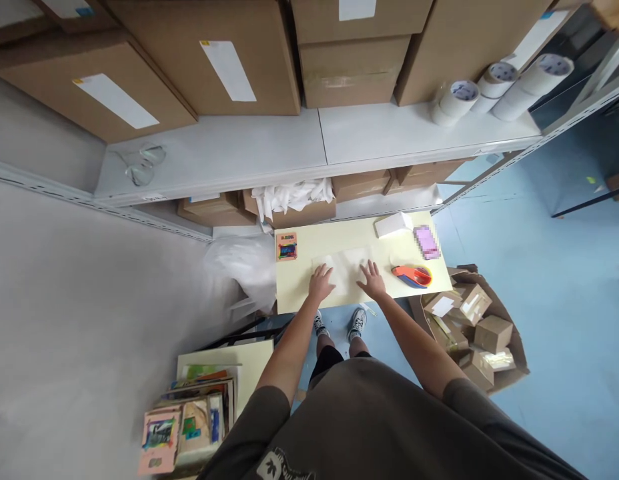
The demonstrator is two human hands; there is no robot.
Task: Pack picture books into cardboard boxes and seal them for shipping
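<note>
At the far left of the work area, a stack of colourful art prints (pixel 189 423) lies at lower left, partly over a cream board (pixel 224 363). Above it, a crumpled clear plastic bag (pixel 242 267) sits against the left edge of a cream worktop (pixel 339 230), and a small colour print (pixel 286 247) lies at the worktop's left end. The left hand (pixel 320 283) is wide open, palm down, with fingers spread on a translucent white sheet (pixel 342 270), which lies flat on the worktop. The right hand (pixel 372 280) is also wide open and palm down, resting on the sheet's right side. Neither hand grips anything. An orange tape dispenser (pixel 412 275) lies just beside the right hand, with a small white box (pixel 392 225) and a blurred phone (pixel 427 242) beyond it. Further right, small cardboard boxes (pixel 492 333) sit in an opened carton (pixel 514 360). Overhead, a grey steel shelf (pixel 209 163) carries brown cartons (pixel 214 60), with rolls of packing tape (pixel 504 87) at its right end.
</note>
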